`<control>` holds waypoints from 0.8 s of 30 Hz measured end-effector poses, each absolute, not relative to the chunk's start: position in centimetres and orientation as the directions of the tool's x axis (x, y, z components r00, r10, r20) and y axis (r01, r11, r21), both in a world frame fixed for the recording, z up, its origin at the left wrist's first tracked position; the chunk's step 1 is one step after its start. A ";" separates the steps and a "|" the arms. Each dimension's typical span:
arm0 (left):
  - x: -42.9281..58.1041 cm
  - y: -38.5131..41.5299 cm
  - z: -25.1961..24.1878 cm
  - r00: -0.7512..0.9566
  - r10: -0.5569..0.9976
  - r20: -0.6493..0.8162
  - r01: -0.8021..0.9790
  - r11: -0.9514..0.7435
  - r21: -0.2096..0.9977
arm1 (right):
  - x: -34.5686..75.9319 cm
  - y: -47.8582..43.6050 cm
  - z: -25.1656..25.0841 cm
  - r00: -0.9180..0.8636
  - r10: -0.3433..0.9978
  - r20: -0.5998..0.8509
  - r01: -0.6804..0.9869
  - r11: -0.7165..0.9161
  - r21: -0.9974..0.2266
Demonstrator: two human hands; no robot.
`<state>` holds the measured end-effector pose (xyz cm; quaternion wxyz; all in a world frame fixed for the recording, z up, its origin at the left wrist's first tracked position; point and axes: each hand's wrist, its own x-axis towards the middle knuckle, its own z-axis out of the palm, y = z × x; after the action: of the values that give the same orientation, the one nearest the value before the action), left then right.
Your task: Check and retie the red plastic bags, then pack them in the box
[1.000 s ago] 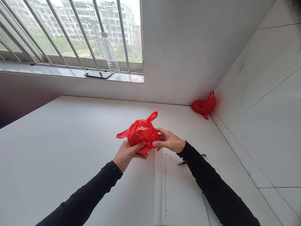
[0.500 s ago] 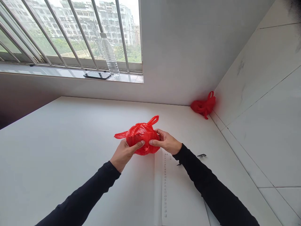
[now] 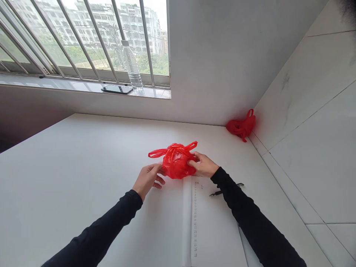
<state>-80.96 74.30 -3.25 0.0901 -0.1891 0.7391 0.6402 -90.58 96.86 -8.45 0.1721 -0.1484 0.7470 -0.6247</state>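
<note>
A crinkled red plastic bag (image 3: 178, 163) with two loop handles, one to the left and one to the upper right, is at the middle of the white table (image 3: 83, 178). My right hand (image 3: 204, 164) grips its right side, thumb in front. At the bag's left edge is my left hand (image 3: 150, 178), its fingers apart; the fingertips nearest the bag are partly hidden, and whether they touch it I cannot tell. Just below the bag lies an open notebook (image 3: 217, 230) with a handwritten column.
A black pen (image 3: 216, 193) lies on the notebook, partly under my right sleeve. Another red bag (image 3: 241, 127) sits in the far right corner. On the windowsill are a clear bottle (image 3: 133, 70) and a phone (image 3: 117, 89). A tiled wall (image 3: 311, 148) bounds the right.
The red bag has moved right and turned in my right hand. My left hand has let go of its front and opened beside it. More of the pen shows.
</note>
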 end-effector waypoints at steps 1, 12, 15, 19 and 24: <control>-81.0 74.1 -3.5 -0.908 -0.221 -0.356 -0.388 0.120 0.914 | -90.6 96.9 -8.5 -0.916 -0.396 -0.066 -0.015 0.199 -0.980; -81.4 73.4 -3.9 -0.915 -0.290 -0.279 -0.336 0.167 0.927 | -88.8 95.7 -6.4 -0.845 -0.473 0.247 -0.362 0.167 -0.917; -81.4 73.2 -4.0 -0.925 -0.263 -0.274 -0.330 0.200 0.923 | -88.0 95.5 -5.7 -0.758 -0.587 0.284 -0.432 0.126 -0.893; -81.7 72.8 -4.5 -0.937 -0.196 -0.289 -0.335 0.273 0.902 | -87.6 95.7 -4.9 -0.702 -0.682 0.205 -0.336 0.063 -0.940; -81.8 72.4 -4.1 -0.958 -0.186 -0.217 -0.280 0.456 0.845 | -88.1 96.2 -4.4 -0.828 -0.496 0.262 -0.309 0.013 -0.951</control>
<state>-81.85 72.41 -4.12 0.0466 -0.1367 0.8521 0.5031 -88.06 96.18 -4.41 0.0728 -0.2840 0.7080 -0.6425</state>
